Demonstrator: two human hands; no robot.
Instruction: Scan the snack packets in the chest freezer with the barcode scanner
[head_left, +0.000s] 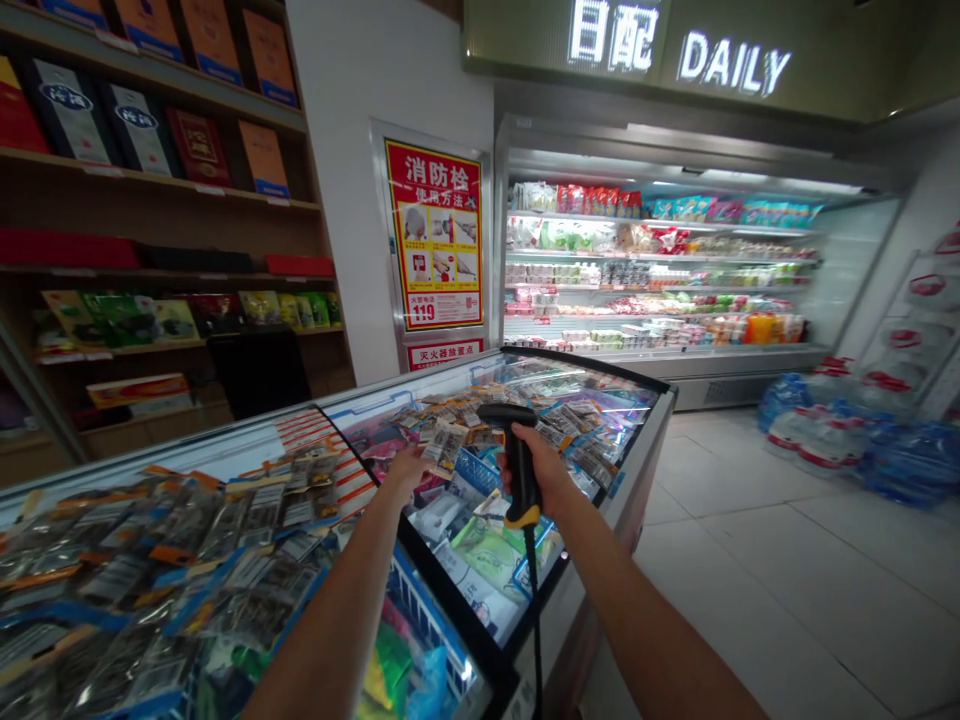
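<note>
A: How do we hold the scanner (pixel 525 480)?

B: We curl the fingers of our right hand (pixel 553 472) closed round its upright handle; the head tops it and stretches leftward above the packets, so the grip probably leaves that end unblocked; the cable (pixel 533 580) hangs from the handle's foot, seemingly out of the fingers' way.

A: And our left hand (pixel 407 468)?

B: We have it at the left edge of a small packet (pixel 445 446); its fingers look narrow there, yet we cannot tell whether they pinch the packet or merely touch it; staying at the edge likely keeps the printed face uncovered.

A: Where does that packet sit?

B: Just left of the scanner, among others over the glass top of the chest freezer (pixel 651 420); the flat top presumably serves us as a counter; a larger heap of packets (pixel 217 545) spreads on our left, across the dark bar (pixel 349 447); a blue basket (pixel 475 468) shows between our hands.
</note>
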